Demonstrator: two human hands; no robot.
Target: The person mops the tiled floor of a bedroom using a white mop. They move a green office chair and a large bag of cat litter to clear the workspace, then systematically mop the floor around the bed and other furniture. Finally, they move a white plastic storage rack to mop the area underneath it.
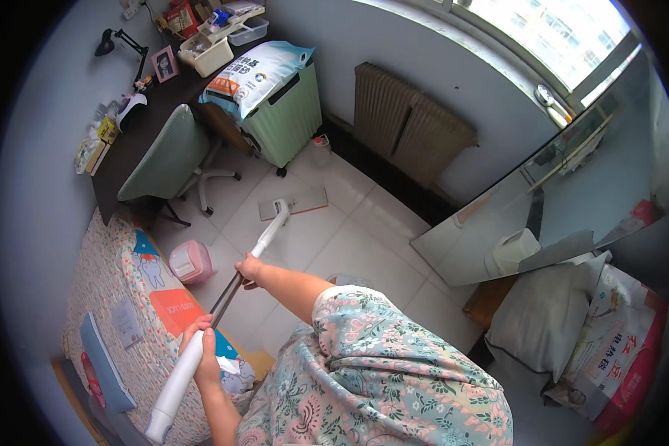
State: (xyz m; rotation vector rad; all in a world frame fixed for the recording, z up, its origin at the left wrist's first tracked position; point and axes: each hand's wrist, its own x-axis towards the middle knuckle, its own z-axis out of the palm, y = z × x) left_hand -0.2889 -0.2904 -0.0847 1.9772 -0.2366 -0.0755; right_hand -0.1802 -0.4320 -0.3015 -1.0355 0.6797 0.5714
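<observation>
I hold a flat mop (pixel 272 232) slantwise across the view, its thick white grip (pixel 175 388) at the lower left. My left hand (pixel 202 352) is closed round the pole at the top of that grip. Farther down, my right hand (pixel 250 270) wraps the metal pole near the white lower section. The flat rectangular mop head (pixel 308 201) lies on the pale tiled floor (pixel 334 249), in front of the green suitcase (pixel 288 119).
A pink bin (pixel 191 262) stands beside the bed (pixel 100 260) at left. Behind it are a grey-green swivel chair (pixel 163 160) and dark desk (pixel 119 178). A clear bottle (pixel 321 152) is by the suitcase. A radiator (pixel 405 123) lines the far wall; a mirror (pixel 490 238) leans at right.
</observation>
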